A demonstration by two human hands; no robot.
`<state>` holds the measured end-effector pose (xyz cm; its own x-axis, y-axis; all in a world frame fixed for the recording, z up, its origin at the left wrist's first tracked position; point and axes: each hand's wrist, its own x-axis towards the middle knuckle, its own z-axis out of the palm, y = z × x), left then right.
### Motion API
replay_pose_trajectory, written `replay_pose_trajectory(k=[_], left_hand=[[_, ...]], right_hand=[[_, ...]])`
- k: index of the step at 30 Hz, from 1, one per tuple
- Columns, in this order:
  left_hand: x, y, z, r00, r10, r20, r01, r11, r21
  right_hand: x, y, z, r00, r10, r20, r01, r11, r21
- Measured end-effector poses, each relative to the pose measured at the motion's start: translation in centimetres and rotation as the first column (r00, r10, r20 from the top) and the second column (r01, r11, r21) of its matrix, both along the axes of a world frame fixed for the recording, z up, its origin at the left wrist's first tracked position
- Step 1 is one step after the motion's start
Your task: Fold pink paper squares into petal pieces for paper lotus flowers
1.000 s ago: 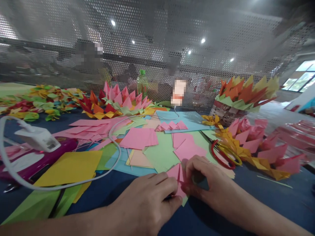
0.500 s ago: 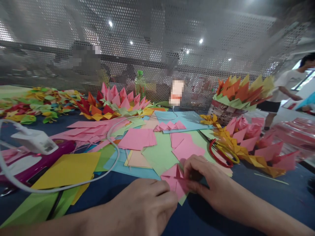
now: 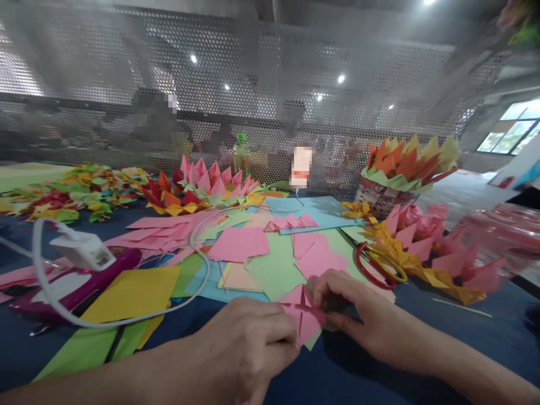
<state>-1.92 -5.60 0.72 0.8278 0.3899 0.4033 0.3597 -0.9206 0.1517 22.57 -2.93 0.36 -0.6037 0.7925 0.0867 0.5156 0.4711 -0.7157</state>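
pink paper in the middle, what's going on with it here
A person has both hands on a partly folded piece of pink paper. The left hand is curled over its left side, while the right hand pinches its right edge. Its creased flaps show between the hands. Beyond it lie pink sheets and a row of small pink folded points, with red-and-yellow-handled scissors off to the right.
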Motion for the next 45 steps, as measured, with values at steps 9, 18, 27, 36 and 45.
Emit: replay_pose_trajectory(k=[9,18,27,36,45], left_hand=[[0.1,1.5,-1.0,0.977,0.042,0.208,-0.009,0.987,-0.158],[1.1,2.0,-1.2,0.957,0.163,0.24,-0.09,0.953,-0.29],[1.8,0.7,-0.6,0.972,0.125,0.201,-0.065,0.958,-0.279],[1.1,0.8,-0.5,0.978,0.08,0.193,-0.047,0.985,-0.167],[0.7,0.9,-0.2,0.997,0.063,0.048,-0.054,0.986,-0.16]], right_hand=[[-0.2,0.2,-0.9,0.997,-0.071,-0.041,0.072,0.996,0.046],[-0.3,0.0,-0.4,1.0,0.009,-0.008,-0.007,0.971,0.239],[-0.6,0.4,-0.2,0.986,0.078,0.146,-0.12,0.946,0.302],[-0.6,-0.6,0.0,0.996,0.033,0.082,-0.063,0.916,0.395],[-0.7,-1.0,-1.1,1.0,-0.014,0.024,0.009,0.985,0.173]])
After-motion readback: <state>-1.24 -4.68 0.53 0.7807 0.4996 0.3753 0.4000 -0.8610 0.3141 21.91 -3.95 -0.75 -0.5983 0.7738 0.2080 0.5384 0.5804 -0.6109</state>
